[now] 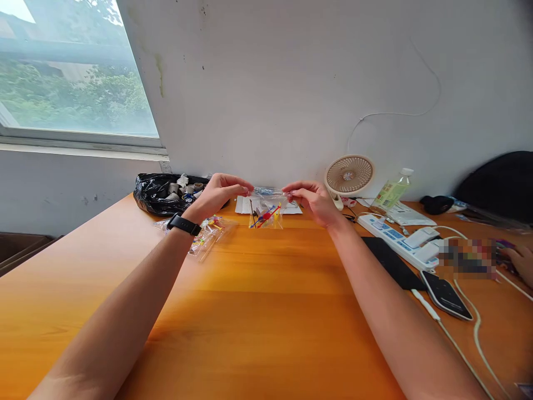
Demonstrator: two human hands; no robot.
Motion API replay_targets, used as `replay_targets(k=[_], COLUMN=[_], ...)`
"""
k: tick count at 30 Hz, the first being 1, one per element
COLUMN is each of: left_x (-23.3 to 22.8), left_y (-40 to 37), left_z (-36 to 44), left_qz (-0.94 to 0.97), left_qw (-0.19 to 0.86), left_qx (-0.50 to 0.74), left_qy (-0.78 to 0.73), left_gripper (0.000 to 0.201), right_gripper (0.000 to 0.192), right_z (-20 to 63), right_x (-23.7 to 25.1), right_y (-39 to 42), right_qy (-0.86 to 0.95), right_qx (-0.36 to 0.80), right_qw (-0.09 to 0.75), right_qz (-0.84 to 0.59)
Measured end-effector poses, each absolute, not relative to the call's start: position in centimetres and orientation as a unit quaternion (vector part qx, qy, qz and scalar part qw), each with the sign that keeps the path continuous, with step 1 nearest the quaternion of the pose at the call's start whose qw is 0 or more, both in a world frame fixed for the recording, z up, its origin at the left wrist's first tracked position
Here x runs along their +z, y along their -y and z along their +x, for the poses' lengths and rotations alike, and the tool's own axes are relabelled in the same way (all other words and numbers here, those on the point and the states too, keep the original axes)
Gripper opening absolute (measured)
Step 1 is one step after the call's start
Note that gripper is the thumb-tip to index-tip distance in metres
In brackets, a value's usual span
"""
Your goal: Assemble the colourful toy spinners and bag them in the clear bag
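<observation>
Held up over the table is a small clear plastic bag (268, 219) with red, blue, yellow and black plastic pieces inside. My left hand (222, 191) pinches its top edge on the left side. On the opposite side, my right hand (310, 199) pinches the same edge, so the top is stretched between the two hands. Below my left wrist, which wears a black band, lie more clear bags (210, 233) with colourful small parts. Behind the held bag, a white paper (245, 205) is partly hidden.
A black plastic bag (154, 194) with cardboard-like rolls stands back left. At the right are a round fan (350, 175), a bottle (393, 190), a power strip (395, 241), a phone-like device (446, 294) and white cables. Another person's hand (520, 261) shows at the right edge.
</observation>
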State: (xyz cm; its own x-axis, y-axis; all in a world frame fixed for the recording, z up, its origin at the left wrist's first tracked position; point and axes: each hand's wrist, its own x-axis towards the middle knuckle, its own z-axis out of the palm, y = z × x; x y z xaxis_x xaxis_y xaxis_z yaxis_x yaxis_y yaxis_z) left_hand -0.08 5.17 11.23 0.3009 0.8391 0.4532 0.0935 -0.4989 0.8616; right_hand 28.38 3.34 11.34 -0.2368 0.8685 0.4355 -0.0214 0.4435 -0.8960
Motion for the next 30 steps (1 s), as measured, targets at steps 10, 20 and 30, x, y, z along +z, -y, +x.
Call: replay_targets(k=[10,20,30], left_x=[11.3,11.7,11.4], left_y=[-5.0,-4.9,-4.8], left_z=[1.1,1.1,0.9], left_qz=[0.674,0.755,0.716], left_qw=[0.39,0.331,0.395], left_qx=[0.55,0.476,0.509], left_qy=[-0.303,-0.305,-0.27], left_gripper=[0.047,0.04,0.039], right_gripper=[0.045,0.035,0.033], right_z=[28.0,27.9,27.8], right_x=[11.6,11.4,11.6], right_y=[-3.5,-3.9,-3.4], right_qy=[0.697,0.725,0.696], right_qx=[0.335,0.295,0.36], right_qw=[0.54,0.511,0.531], right_qz=[-0.333,-0.355,-0.321])
